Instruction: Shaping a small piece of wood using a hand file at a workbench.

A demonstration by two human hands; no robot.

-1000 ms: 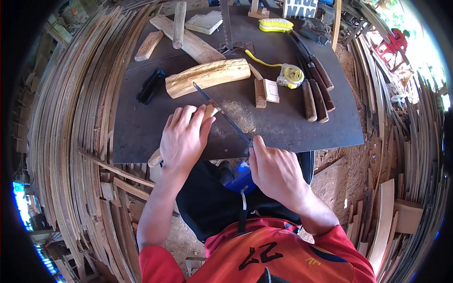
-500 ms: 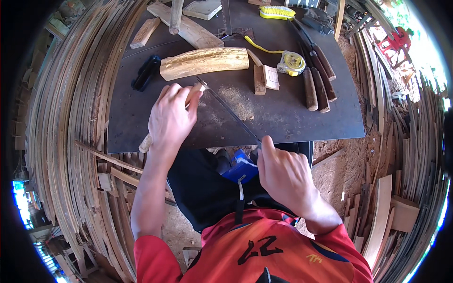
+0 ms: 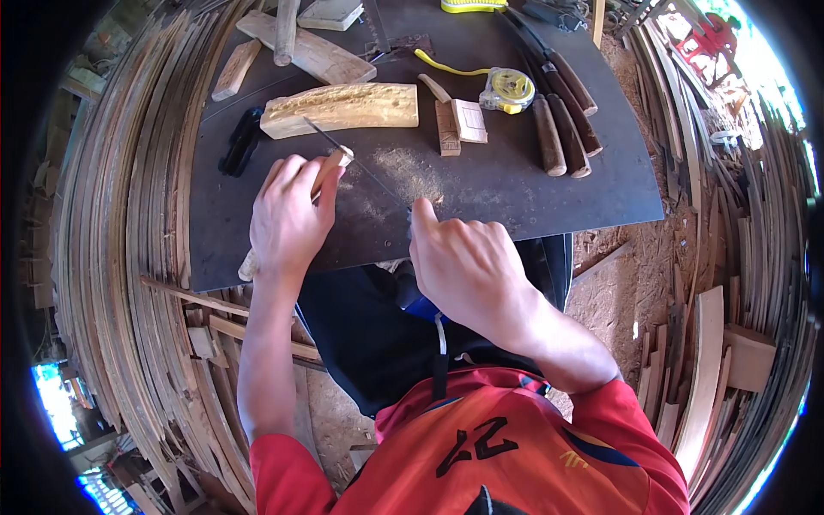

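Near the table's left front, my left hand (image 3: 287,215) is closed around a pale wooden stick (image 3: 336,160), whose lower end shows below the wrist. A long, thin dark blade (image 3: 374,176) crosses the stick's upper end on a diagonal. Its near end is in my right hand (image 3: 468,266), closed with the knuckles up; the handle is hidden. Pale shavings (image 3: 416,184) lie on the dark tabletop (image 3: 558,202) beside the blade. A curved, rough-topped wood block (image 3: 339,112) lies just beyond my left hand, with a black tool (image 3: 240,142) to its left.
Toward the back are wooden boards (image 3: 313,56), small blocks (image 3: 470,122), a yellow tape measure (image 3: 508,90), a yellow brush (image 3: 468,5) and several wooden-handled tools (image 3: 571,129). Long timber strips (image 3: 129,223) stand stacked on both sides; a red plastic chair (image 3: 704,43) is at far right.
My right hand has pushed forward and left, so the blade's tip reaches further past the stick. My left hand, still gripping it, has shifted left. The view has shifted slightly too.
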